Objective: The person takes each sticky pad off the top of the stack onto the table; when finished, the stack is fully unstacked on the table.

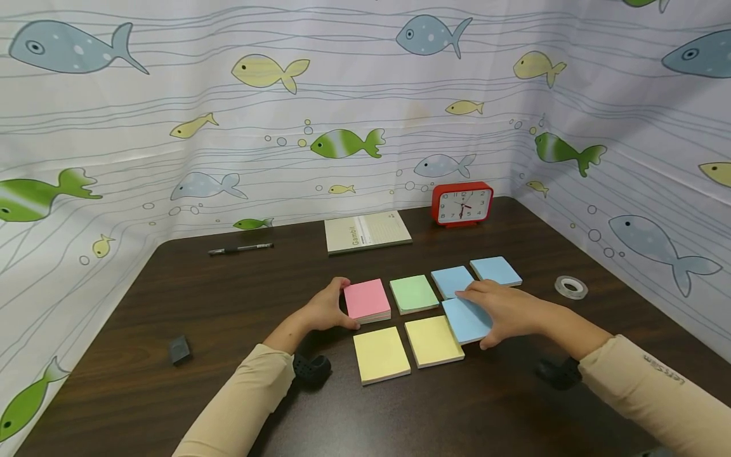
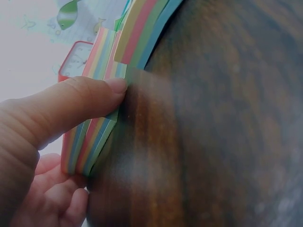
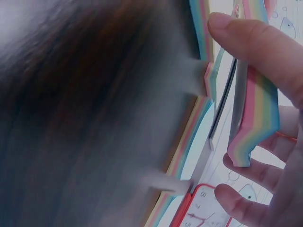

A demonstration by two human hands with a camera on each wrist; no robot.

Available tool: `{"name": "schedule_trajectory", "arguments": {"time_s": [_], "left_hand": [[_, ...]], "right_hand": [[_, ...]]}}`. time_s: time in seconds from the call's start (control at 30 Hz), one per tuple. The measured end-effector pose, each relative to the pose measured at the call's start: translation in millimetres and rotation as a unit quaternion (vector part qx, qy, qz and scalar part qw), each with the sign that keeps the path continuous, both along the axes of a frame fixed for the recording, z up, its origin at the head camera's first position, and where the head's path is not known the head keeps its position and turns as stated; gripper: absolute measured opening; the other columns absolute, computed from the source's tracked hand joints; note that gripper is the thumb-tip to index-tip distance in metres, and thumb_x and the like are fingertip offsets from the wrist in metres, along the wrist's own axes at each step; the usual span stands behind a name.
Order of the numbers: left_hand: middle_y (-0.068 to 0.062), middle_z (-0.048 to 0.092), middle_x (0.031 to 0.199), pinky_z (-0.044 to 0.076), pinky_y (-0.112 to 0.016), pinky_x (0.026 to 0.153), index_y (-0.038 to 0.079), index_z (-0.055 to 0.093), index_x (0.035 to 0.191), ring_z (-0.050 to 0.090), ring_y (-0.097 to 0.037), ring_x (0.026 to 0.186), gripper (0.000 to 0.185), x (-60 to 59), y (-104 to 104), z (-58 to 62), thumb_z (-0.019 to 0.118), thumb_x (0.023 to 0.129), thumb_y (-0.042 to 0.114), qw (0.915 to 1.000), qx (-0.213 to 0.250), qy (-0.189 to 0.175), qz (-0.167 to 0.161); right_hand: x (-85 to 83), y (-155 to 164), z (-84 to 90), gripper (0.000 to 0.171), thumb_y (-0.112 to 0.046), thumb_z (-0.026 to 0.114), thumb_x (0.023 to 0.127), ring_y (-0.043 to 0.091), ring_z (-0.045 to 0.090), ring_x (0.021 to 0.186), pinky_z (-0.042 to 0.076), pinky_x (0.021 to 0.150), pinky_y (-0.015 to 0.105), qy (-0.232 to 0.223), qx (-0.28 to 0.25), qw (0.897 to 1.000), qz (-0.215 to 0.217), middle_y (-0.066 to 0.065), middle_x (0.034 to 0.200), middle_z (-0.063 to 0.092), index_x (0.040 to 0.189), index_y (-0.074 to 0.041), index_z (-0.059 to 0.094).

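Now left hand fingers grip pink pad; right hand fingers clasp blue pad.

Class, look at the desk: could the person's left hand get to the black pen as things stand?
Probably yes. The left hand holds the pink sticky-note pad, and only bare table lies between it and the black pen.
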State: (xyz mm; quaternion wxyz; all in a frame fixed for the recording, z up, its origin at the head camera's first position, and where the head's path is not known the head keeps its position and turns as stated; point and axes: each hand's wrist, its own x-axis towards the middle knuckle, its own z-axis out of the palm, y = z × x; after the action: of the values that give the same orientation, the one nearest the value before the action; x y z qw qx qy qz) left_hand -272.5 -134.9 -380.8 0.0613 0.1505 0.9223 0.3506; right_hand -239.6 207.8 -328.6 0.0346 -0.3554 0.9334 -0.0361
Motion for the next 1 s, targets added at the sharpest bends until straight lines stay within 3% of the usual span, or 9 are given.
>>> {"name": "schedule_trajectory", "arguments": {"time_s": [0.33,0.77,1.0], "left_hand": [[-0.014,0.039,0.126,0.032,-0.039,0.092,0.004,0.031,0.124,0.041,-0.026,0.112,0.086,-0.5,0,0.9,0.082,0.057,0.020,1.0000,0.000,-0.005,0.000],[-0.014,0.039,0.126,0.032,-0.039,0.091,0.003,0.031,0.125,0.041,-0.026,0.111,0.086,-1.5,0,-0.4,0.082,0.058,0.021,1.0000,-0.001,-0.001,-0.005],[-0.014,0.039,0.126,0.032,-0.039,0.091,0.003,0.031,0.125,0.041,-0.026,0.111,0.086,-0.6,0,0.5,0.082,0.058,0.021,1.0000,-0.002,0.001,-0.003]], "right_hand": [[-1.9,18,-7.7,0.087,-0.042,0.078,0.056,0.028,0.040,0.106,0.039,0.080,0.045,-0.030,0.007,0.999,-0.008,0.012,0.119,0.043,0.126,-0.004,0.043],[-10.8,19,-12.7,0.090,-0.040,0.079,0.055,0.035,0.034,0.113,0.035,0.083,0.051,-0.065,0.036,0.997,-0.022,0.014,0.123,0.041,0.128,-0.004,0.041],[-13.5,15,-3.3,0.096,-0.039,0.081,0.053,0.033,0.035,0.107,0.041,0.072,0.049,-0.076,0.019,0.997,-0.027,0.016,0.126,0.037,0.131,-0.006,0.037]]}}
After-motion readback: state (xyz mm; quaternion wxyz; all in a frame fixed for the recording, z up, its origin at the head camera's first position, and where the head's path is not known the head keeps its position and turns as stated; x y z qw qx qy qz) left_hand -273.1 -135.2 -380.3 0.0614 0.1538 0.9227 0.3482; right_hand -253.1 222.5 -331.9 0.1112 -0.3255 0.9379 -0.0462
